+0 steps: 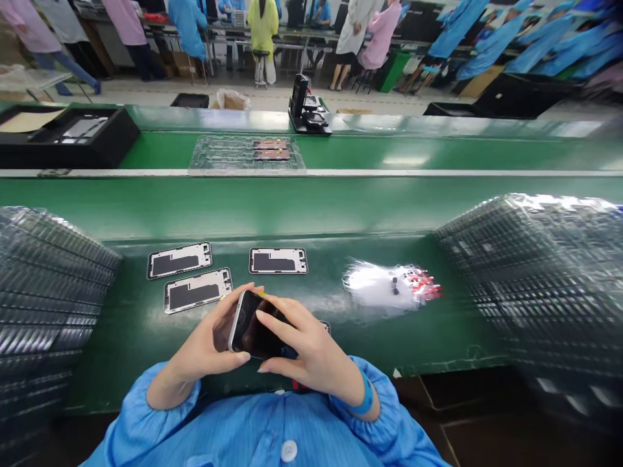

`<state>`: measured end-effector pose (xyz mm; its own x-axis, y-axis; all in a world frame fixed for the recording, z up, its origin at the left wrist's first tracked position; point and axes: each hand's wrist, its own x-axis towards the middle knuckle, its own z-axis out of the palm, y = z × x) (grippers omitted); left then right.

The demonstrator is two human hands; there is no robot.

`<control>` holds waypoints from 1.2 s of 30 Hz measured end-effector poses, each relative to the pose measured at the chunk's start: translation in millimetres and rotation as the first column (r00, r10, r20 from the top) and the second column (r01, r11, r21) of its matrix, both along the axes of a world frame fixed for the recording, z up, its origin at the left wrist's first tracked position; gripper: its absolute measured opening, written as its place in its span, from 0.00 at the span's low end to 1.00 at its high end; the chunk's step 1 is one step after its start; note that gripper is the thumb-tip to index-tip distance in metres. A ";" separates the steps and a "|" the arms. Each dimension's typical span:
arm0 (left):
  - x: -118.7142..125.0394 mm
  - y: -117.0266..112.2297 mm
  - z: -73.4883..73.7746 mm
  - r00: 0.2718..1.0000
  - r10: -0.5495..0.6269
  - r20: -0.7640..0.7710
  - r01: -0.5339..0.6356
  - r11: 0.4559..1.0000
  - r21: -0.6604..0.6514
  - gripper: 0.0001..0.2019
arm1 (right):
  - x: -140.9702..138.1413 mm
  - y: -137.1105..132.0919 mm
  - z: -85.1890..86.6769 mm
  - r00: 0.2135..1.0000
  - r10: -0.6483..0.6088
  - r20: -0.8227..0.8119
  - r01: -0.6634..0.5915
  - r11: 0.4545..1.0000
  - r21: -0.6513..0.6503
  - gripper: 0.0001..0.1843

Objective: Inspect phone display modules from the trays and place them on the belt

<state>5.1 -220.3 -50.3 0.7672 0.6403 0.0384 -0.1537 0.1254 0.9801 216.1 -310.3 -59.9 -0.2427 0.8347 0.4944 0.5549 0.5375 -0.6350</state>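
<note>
A dark phone with a silver edge is held between both hands, tilted above the green bench. My left hand wraps round its left end, thumb along the near edge. My right hand grips the right part, with the index finger laid across the dark face and the thumb at the near side. Beyond the hands lie phone back panels: one at far left, one just left of the phone, and one farther off in the middle. Part of another thing shows beneath my right hand.
Tall stacks of clear plastic trays flank the bench at left and right. White strips with red ends lie at right. Behind, a clear tray, a black box and a black fixture stand. People work in the background.
</note>
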 end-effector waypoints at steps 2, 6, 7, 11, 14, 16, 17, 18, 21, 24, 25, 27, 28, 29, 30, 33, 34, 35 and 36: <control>-1.1 0.1 0.4 1.000 -0.003 -0.005 0.003 1.000 0.002 0.40 | 0.2 -0.5 1.1 1.000 -0.002 0.016 0.002 1.000 0.003 0.36; -4.4 1.3 -0.2 1.000 -0.017 -0.006 0.017 1.000 0.016 0.41 | -0.2 -1.3 6.6 0.999 -0.004 0.042 0.004 1.000 0.014 0.34; -5.1 1.6 -0.7 1.000 -0.019 -0.006 0.019 1.000 0.021 0.42 | -0.5 -1.6 8.4 0.999 -0.009 0.049 0.008 1.000 0.017 0.34; -5.5 2.0 -4.2 1.000 -0.020 0.016 0.020 1.000 0.004 0.42 | -1.8 -2.9 15.4 0.994 -0.030 0.103 0.028 0.999 0.016 0.33; -3.5 2.4 -7.0 0.999 -0.004 0.047 0.006 0.999 -0.040 0.42 | -2.0 -3.2 19.7 0.984 -0.047 0.170 0.046 0.999 0.006 0.34; -2.0 3.0 -8.7 0.998 0.004 0.068 0.000 0.998 -0.061 0.41 | -1.6 -3.0 22.1 0.973 -0.067 0.221 0.068 0.998 0.002 0.35; -1.3 3.3 -9.5 0.997 0.006 0.079 -0.001 0.998 -0.069 0.41 | -1.3 -2.8 23.3 0.967 -0.076 0.244 0.079 0.997 -0.001 0.35; -0.8 3.6 -10.2 0.996 0.007 0.090 0.000 0.997 -0.078 0.40 | -0.9 -2.7 24.6 0.961 -0.082 0.263 0.086 0.996 -0.005 0.35; 0.4 2.7 -11.3 0.994 0.023 0.103 -0.009 0.991 -0.135 0.40 | -0.5 -2.1 28.4 0.948 -0.084 0.306 0.094 0.995 -0.018 0.35; 3.0 -0.2 -10.1 0.994 0.063 0.085 -0.042 0.974 -0.224 0.42 | -2.4 0.2 29.4 0.944 -0.097 0.314 0.110 0.994 -0.023 0.33; 4.6 -0.8 -8.9 0.993 0.081 0.084 -0.056 0.964 -0.261 0.42 | -3.3 1.6 28.1 0.947 -0.111 0.300 0.125 0.992 -0.026 0.32; 8.8 0.2 -5.3 0.989 0.125 0.075 -0.090 0.929 -0.359 0.39 | -4.4 5.2 22.8 0.961 -0.143 0.237 0.156 0.987 -0.037 0.33; 11.0 2.5 -3.1 0.986 0.155 0.065 -0.115 0.903 -0.414 0.35 | -4.1 7.0 19.0 0.971 -0.152 0.183 0.164 0.985 -0.051 0.35; 13.0 6.2 -0.9 0.982 0.182 0.052 -0.138 0.875 -0.464 0.29 | -3.3 8.7 14.6 0.982 -0.151 0.114 0.160 0.984 -0.077 0.38; 14.5 11.2 1.1 0.979 0.201 0.039 -0.155 0.852 -0.500 0.23 | -1.7 9.9 10.2 0.989 -0.145 0.029 0.147 0.982 -0.120 0.41; 14.7 31.0 4.7 0.973 0.231 0.020 -0.186 0.830 -0.525 0.12 | 5.1 11.1 -1.2 0.945 -0.181 -0.274 0.068 0.925 -0.375 0.40; 13.6 37.7 5.1 0.969 0.246 0.016 -0.202 0.829 -0.522 0.11 | 7.3 10.9 -4.0 0.909 -0.208 -0.361 0.011 0.877 -0.480 0.37; 12.3 43.8 5.1 0.964 0.267 0.008 -0.224 0.826 -0.518 0.11 | 8.9 10.7 -6.4 0.871 -0.225 -0.437 -0.076 0.816 -0.573 0.33; 11.2 49.0 4.9 0.957 0.289 -0.001 -0.249 0.823 -0.510 0.10 | 9.7 10.3 -8.5 0.831 -0.228 -0.508 -0.186 0.747 -0.638 0.31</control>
